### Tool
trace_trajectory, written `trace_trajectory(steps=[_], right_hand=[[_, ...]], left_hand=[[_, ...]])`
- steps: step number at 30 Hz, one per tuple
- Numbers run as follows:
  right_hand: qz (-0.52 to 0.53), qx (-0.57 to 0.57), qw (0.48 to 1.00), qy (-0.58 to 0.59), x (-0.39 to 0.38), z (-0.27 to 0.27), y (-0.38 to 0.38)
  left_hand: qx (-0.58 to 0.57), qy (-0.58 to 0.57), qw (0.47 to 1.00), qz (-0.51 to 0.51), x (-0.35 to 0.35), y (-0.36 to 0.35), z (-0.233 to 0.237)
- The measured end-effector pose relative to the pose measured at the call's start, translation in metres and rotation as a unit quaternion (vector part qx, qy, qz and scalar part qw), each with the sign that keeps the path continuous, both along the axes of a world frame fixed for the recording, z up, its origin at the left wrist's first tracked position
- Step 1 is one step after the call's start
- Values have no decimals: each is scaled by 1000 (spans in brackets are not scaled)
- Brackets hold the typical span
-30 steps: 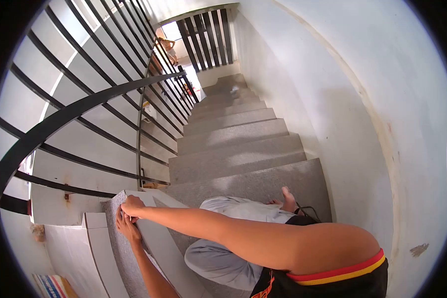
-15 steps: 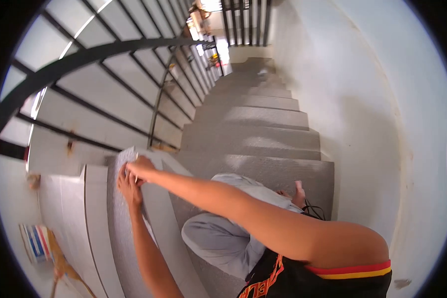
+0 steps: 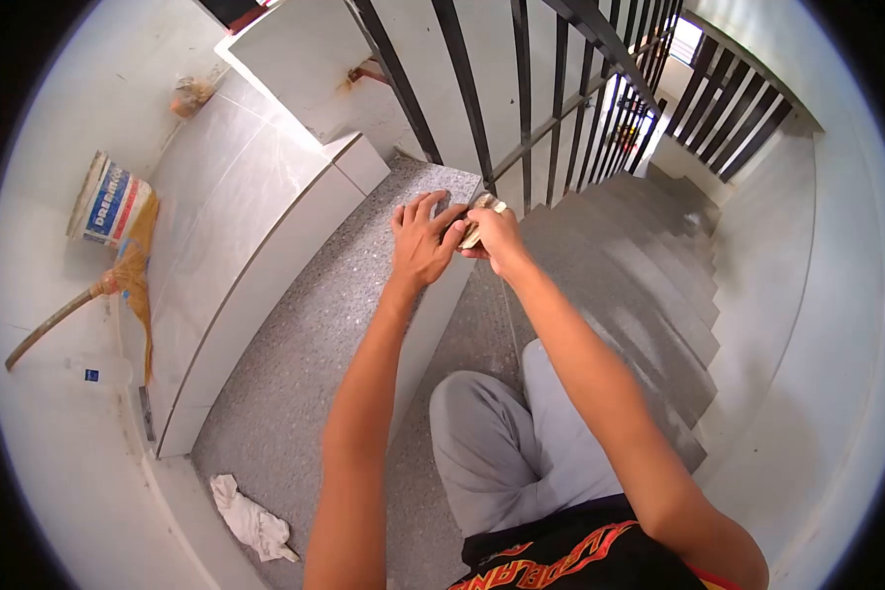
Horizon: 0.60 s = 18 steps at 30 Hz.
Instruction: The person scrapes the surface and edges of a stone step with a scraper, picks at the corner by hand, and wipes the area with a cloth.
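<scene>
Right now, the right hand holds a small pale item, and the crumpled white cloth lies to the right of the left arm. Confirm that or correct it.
Only the side is wrong: the head view shows the crumpled white cloth lying to the left of the left arm. The right hand does hold a small pale item.

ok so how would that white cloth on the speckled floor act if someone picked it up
The white cloth would probably flop and sag, since it lies in loose crumples. It looks thin, so likely light. Lying low on the speckled floor, it seems unlikely to roll.
</scene>
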State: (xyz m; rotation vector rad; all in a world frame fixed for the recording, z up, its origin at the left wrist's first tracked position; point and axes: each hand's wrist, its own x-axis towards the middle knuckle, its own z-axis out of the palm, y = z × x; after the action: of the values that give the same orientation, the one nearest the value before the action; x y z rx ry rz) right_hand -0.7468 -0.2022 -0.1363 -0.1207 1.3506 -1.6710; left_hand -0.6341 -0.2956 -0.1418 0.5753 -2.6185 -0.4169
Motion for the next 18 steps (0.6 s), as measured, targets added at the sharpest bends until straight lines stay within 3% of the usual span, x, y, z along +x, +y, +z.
trace_trajectory(steps=[8,12,18], right_hand=[[23,-58,998,-12,-2,-7,-13],[-1,-29,1000,2,-7,-2,-13],[-13,-6,1000,11,-2,3,-10]], left_hand=[[2,3,1000,0,-1,-7,-10],[35,-4,999,-21,-8,3,-7],[-12,-35,999,-2,-4,2,-3]])
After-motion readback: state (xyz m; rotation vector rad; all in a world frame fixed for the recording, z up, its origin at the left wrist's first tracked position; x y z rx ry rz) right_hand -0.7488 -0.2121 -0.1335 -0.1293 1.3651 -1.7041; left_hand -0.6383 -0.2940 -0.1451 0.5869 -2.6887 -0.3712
